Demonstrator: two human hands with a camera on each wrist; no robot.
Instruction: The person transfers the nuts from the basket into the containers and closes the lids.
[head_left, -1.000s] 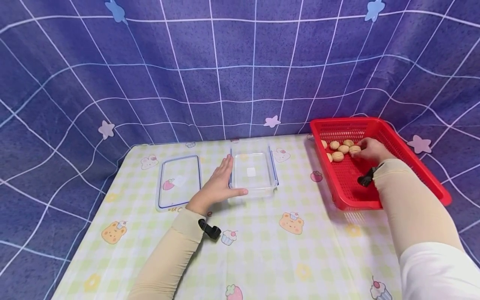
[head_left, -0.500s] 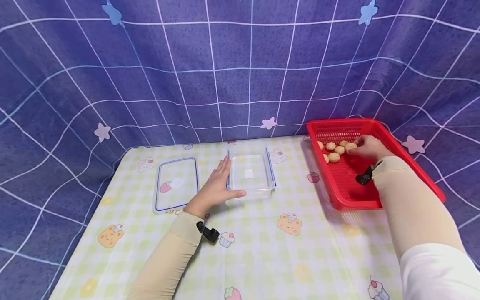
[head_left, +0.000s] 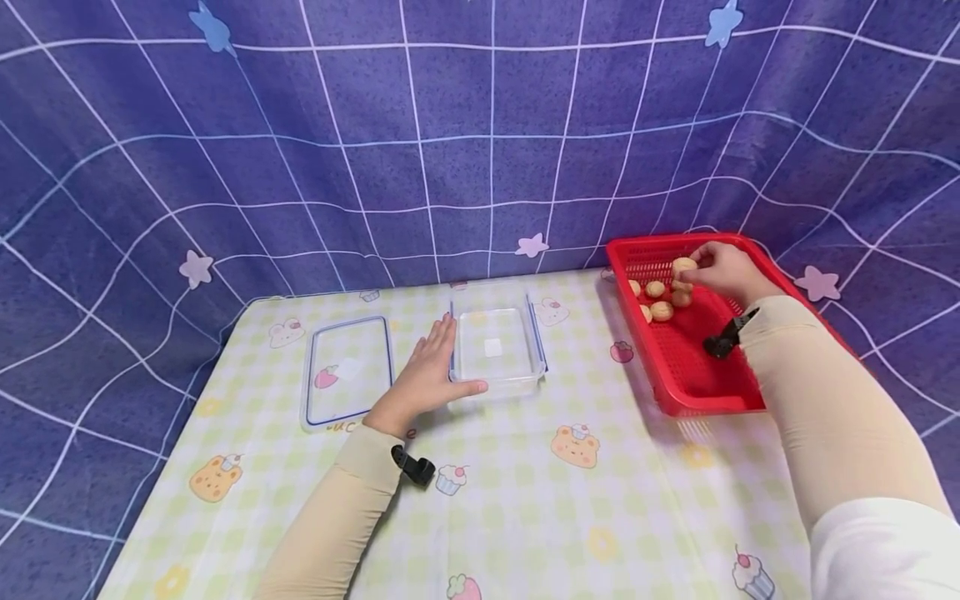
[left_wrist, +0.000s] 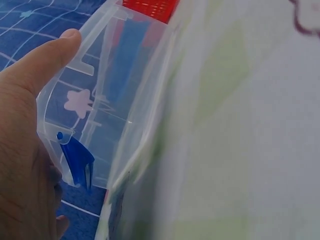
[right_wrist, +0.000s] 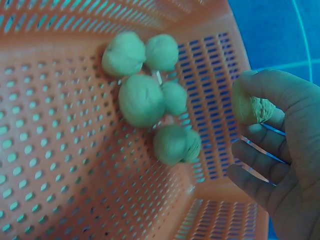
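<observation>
A walnut (head_left: 683, 267) is pinched between the thumb and fingers of my right hand (head_left: 726, 271), raised over the back of the red basket (head_left: 648, 350). In the right wrist view, that walnut (right_wrist: 247, 107) is held up near the basket's wall, apart from several other walnuts (right_wrist: 141, 101) lying inside. My left hand (head_left: 423, 375) rests at the left side of a clear plastic food container (head_left: 517, 381), fingers straight along the side and thumb across the front corner. The left wrist view shows a blue clip (left_wrist: 78, 160) hanging from the container's side.
A clear lid (head_left: 348, 367) with a blue seal lies flat to the left of the container. A checked tablecloth (head_left: 510, 517) with cartoon prints covers the table. Behind it hangs a blue grid-patterned curtain (head_left: 450, 150).
My right hand has lifted a walnut from the group in the basket, moving up and slightly left. My left hand has stayed at the container. The head view has shifted a little.
</observation>
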